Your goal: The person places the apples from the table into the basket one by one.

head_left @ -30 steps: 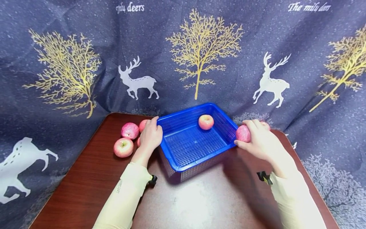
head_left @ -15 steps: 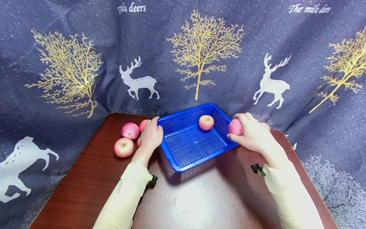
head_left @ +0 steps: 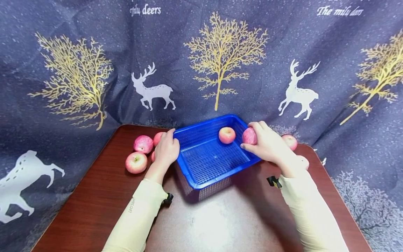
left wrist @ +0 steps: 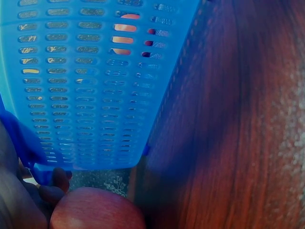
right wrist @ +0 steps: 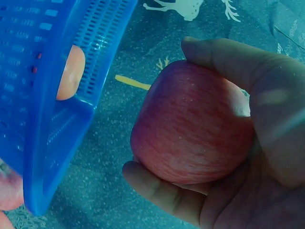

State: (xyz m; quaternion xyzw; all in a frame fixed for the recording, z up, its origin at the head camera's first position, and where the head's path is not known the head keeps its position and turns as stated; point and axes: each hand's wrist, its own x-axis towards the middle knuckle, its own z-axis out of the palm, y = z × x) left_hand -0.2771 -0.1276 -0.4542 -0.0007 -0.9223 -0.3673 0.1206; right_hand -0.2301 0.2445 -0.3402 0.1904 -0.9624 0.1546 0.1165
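Through the head camera I had a person's two bare hands over a reddish-brown wood-grain table [head_left: 94, 196], with a blue perforated plastic basket [head_left: 201, 157] set askew near its far edge. On my right hand [head_left: 267, 144], thumb and fingers were spread to the width of a round, streaked pinkish-red apple [head_left: 249, 135] and curled firmly round it. That apple was in the air at the basket's right rim, overlapping it in the head view; the right wrist view showed a gap between the two. My left hand [head_left: 167, 148] was nearly closed, its fingers hooked over the rim at the basket's left corner and gripping it; the left wrist view was too dark there for me to tell how each finger lay. Inside the basket, toward the far right, sat one yellowish-pink apple [head_left: 227, 135]. Left of the basket I saw a deep pink apple [head_left: 143, 144] and a pale red apple with its stem up [head_left: 136, 162], with two more red apples [head_left: 158, 138] partly hidden behind the left hand. Beyond the right forearm were a pale pink apple [head_left: 289, 142] and a half-covered whitish-pink apple [head_left: 303, 162]. A dark blue cloth printed with deer and golden trees [head_left: 185, 35] hung behind.
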